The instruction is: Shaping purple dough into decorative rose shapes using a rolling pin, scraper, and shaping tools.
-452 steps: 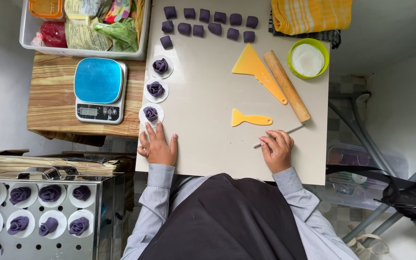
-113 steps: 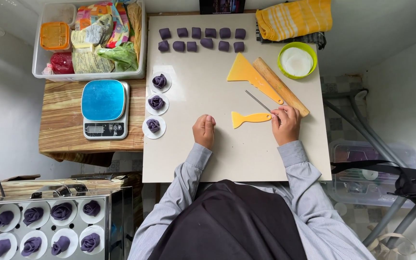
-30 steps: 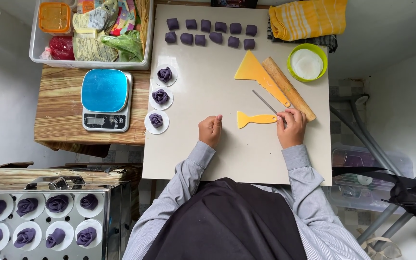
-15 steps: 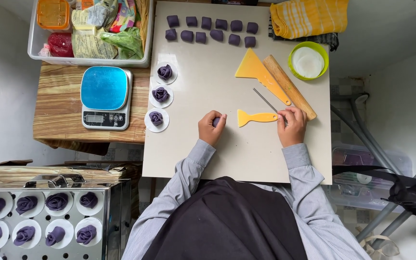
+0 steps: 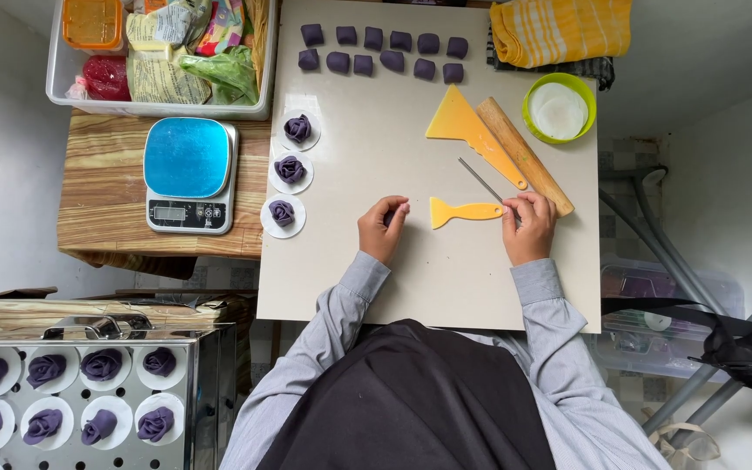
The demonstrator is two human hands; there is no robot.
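Note:
My left hand (image 5: pixel 382 230) rests on the cream board (image 5: pixel 446 287), fingers curled around a small dark purple dough piece. My right hand (image 5: pixel 528 226) pinches the near end of a thin metal stick (image 5: pixel 479 179) that slants up and left. Between the hands lies a yellow fish-shaped scraper (image 5: pixel 463 211), its tail touching my right fingers. Three purple dough roses on white paper rounds (image 5: pixel 289 169) line the board's left edge. Several purple dough pieces (image 5: pixel 385 49) sit in two rows at the far edge.
A yellow triangular scraper (image 5: pixel 465 129), a wooden rolling pin (image 5: pixel 524 157) and a green bowl (image 5: pixel 559 108) lie at the far right. A blue kitchen scale (image 5: pixel 189 172) and a plastic bin (image 5: pixel 158 54) stand left. A steamer tray (image 5: pixel 71 396) holds several roses.
Over the last second both hands stay beside the fish-shaped scraper. Since the earliest frame they have moved up from the board's near part, the left hand leaving the lowest rose.

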